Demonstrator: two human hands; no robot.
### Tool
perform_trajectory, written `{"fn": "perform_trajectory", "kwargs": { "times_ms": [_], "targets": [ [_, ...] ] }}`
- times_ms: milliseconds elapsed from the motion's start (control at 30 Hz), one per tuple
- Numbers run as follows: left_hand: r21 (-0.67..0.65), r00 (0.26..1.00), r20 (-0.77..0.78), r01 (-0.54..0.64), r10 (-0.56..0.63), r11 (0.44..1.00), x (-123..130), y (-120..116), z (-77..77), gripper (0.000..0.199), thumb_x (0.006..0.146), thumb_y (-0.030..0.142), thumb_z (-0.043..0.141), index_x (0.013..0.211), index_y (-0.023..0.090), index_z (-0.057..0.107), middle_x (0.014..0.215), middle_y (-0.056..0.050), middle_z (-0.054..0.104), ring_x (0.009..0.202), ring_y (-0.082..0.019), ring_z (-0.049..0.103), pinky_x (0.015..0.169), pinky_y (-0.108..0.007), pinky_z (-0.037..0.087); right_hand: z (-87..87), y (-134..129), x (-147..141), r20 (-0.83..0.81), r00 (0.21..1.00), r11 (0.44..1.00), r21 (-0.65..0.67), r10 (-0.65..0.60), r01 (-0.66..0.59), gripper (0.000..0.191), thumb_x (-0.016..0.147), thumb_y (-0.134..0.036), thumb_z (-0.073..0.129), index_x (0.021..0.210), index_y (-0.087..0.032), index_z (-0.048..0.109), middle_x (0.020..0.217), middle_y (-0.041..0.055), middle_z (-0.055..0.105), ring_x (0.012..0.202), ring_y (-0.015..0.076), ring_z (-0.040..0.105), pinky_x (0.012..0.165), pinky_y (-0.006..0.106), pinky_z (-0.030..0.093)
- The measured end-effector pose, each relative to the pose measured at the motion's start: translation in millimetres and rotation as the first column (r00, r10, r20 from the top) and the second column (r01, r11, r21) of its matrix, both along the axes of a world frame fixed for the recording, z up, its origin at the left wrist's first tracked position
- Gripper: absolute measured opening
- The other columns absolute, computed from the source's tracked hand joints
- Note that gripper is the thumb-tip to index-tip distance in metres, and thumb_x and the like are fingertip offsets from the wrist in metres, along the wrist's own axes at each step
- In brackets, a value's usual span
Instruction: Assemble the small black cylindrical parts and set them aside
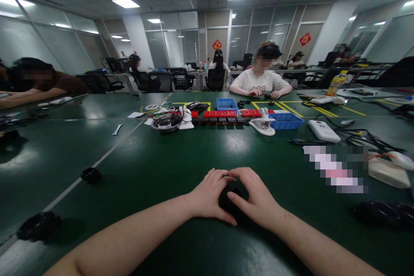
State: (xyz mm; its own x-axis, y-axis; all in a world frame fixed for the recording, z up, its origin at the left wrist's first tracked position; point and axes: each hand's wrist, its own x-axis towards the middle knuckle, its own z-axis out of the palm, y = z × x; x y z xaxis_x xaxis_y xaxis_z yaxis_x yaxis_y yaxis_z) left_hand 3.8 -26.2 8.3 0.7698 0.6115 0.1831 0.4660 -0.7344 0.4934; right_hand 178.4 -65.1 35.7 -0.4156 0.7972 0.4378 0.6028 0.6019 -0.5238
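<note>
A dark, round black object (224, 199) sits on the green table close in front of me, mostly covered by my fingers; its exact kind cannot be made out. My left hand (208, 196) curves round its left side, thumb toward me. From the right, my right hand (258, 198) wraps over it, with the thumb lying across its near face. The fingertips of both hands meet at the far side of the object. Off to the left lie a small black ring-shaped piece (91, 175) and a larger black ring-shaped piece (39, 226).
Several black ring-shaped pieces (378, 214) lie at right, near a white power bank (323, 131) and cables. Farther back are a metal bowl (166, 127) of wires, a red power strip (220, 113), a white clip (263, 124) and a blue bin (286, 121). A person (261, 77) sits opposite.
</note>
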Motion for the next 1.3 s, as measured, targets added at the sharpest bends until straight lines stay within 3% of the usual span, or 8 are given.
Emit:
{"fn": "perform_trajectory", "kwargs": {
  "times_ms": [267, 467, 633, 800, 1000, 1067, 1167, 1300],
  "targets": [
    [0.041, 0.965, 0.008, -0.262, 0.262, 0.964, 8.0, -13.8, -0.5, 0.077, 0.043, 0.067, 0.069, 0.101, 0.020, 0.049, 0.108, -0.008, 0.045, 0.109, -0.030, 0.039, 0.102, -0.058, 0.006, -4.0, 3.1, -3.7, 0.115, 0.982, 0.979, -0.117, -0.153, 0.166, 0.032, 0.066, -0.033, 0.065, 0.089, -0.018, 0.048, 0.086, 0.0041, 0.053, 0.081, 0.0205, 0.049, 0.071, 0.035, 0.041],
    [0.063, 0.956, 0.014, -0.295, 0.294, 0.954, 11.4, -20.1, -1.8, 0.070, 0.043, 0.066, 0.070, 0.093, 0.021, 0.052, 0.101, -0.005, 0.046, 0.103, -0.028, 0.042, 0.102, -0.058, 0.007, -4.0, 2.7, -4.2, 0.159, 0.978, 0.980, -0.119, -0.136, 0.156, 0.025, 0.068, -0.033, 0.065, 0.078, -0.018, 0.048, 0.078, 0.0018, 0.052, 0.075, 0.0187, 0.047, 0.067, 0.033, 0.039],
    [0.057, 0.975, 0.049, -0.221, 0.219, 0.974, 9.5, -14.0, -4.1, 0.055, 0.051, 0.054, 0.073, 0.090, 0.020, 0.055, 0.092, -0.002, 0.048, 0.094, -0.023, 0.047, 0.102, -0.054, 0.015, -2.4, 4.0, -3.0, 0.165, 0.982, 0.981, -0.159, -0.089, 0.115, 0.021, 0.068, -0.031, 0.066, 0.074, -0.018, 0.051, 0.076, 0.0016, 0.053, 0.075, 0.0189, 0.048, 0.067, 0.033, 0.039],
    [-0.034, 0.995, 0.098, -0.013, 0.016, 0.999, 3.3, -0.9, -2.6, 0.050, 0.053, 0.037, 0.077, 0.097, 0.023, 0.058, 0.103, -0.003, 0.048, 0.100, -0.022, 0.044, 0.090, -0.035, 0.039, 5.6, 1.9, -0.5, 0.120, 0.990, 0.985, -0.165, 0.074, -0.054, 0.015, 0.070, -0.021, 0.063, 0.084, -0.020, 0.058, 0.083, 0.0033, 0.053, 0.081, 0.0190, 0.049, 0.072, 0.033, 0.041],
    [-0.050, 0.995, 0.054, 0.081, -0.079, 0.995, 0.0, 5.4, -1.8, 0.031, 0.056, 0.029, 0.076, 0.083, 0.025, 0.063, 0.104, 0.000, 0.048, 0.104, -0.023, 0.043, 0.093, -0.035, 0.035, 12.3, -3.6, -2.9, 0.061, 0.974, 0.961, -0.185, 0.220, -0.205, 0.026, 0.067, -0.008, 0.052, 0.085, -0.023, 0.063, 0.088, 0.0034, 0.054, 0.088, 0.0193, 0.048, 0.080, 0.036, 0.040],
    [-0.035, 0.995, 0.053, 0.088, -0.086, 0.996, -0.2, 4.8, -1.9, 0.037, 0.057, 0.032, 0.075, 0.091, 0.024, 0.061, 0.106, -0.001, 0.048, 0.105, -0.023, 0.044, 0.094, -0.035, 0.034, 12.3, -3.4, -3.0, -0.001, 0.958, 0.943, -0.179, 0.286, -0.281, 0.030, 0.064, -0.005, 0.048, 0.083, -0.023, 0.063, 0.087, 0.0024, 0.057, 0.089, 0.0191, 0.049, 0.083, 0.036, 0.039],
    [-0.032, 0.997, 0.044, 0.065, -0.064, 0.997, -0.4, 3.0, -1.3, 0.066, 0.055, 0.041, 0.075, 0.113, 0.024, 0.050, 0.114, -0.005, 0.046, 0.109, -0.025, 0.041, 0.100, -0.041, 0.028, 10.1, -1.1, -0.8, -0.102, 0.939, 0.932, -0.125, 0.328, -0.340, 0.029, 0.070, -0.010, 0.046, 0.091, -0.023, 0.061, 0.092, 0.0028, 0.059, 0.095, 0.0202, 0.049, 0.086, 0.038, 0.037],
    [-0.048, 0.999, 0.029, -0.022, 0.024, 0.999, 1.5, -1.3, -0.2, 0.087, 0.052, 0.053, 0.072, 0.125, 0.021, 0.035, 0.122, -0.009, 0.042, 0.115, -0.029, 0.037, 0.103, -0.054, 0.013, 3.5, 2.7, 3.5, -0.098, 0.979, 0.978, -0.085, 0.181, -0.189, 0.022, 0.080, -0.031, 0.050, 0.100, -0.021, 0.054, 0.099, 0.0067, 0.056, 0.095, 0.0220, 0.049, 0.083, 0.038, 0.039]
  ]
}}
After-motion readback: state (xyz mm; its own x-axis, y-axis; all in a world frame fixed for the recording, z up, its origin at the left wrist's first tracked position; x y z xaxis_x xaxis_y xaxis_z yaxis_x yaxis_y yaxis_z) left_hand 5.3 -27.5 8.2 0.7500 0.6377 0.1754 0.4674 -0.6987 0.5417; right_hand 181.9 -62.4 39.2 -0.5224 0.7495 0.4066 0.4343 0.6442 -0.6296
